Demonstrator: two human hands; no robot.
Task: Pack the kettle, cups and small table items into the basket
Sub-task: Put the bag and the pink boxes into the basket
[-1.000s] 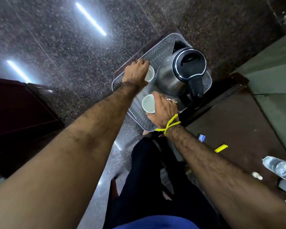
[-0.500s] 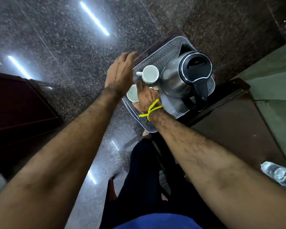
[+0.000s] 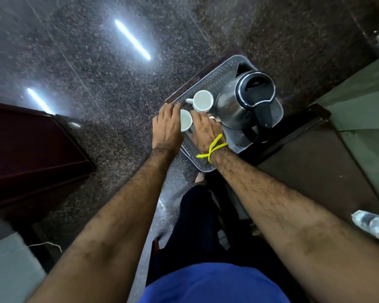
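- Basket [image 3: 208, 84]: grey perforated plastic, sitting at the table [image 3: 311, 162] corner. Looks light and a bit flexible; I'd lift it by both rims.
- Kettle [image 3: 243, 101]: steel, standing in the basket's right half. Probably the heaviest piece, with slick sides, so I'd go for the black handle.
- Far cup [image 3: 202, 101]: white, upright beside the kettle, likely ceramic and chippable.
- Near cup [image 3: 185, 120]: between my hands. Left hand [image 3: 166, 127] cups its side, right hand [image 3: 206, 130] spread flat beside it; I can't tell who grips.

Kettle [image 3: 243, 101] and two cups [image 3: 202, 101] crowd the basket [image 3: 208, 79]; near corner free
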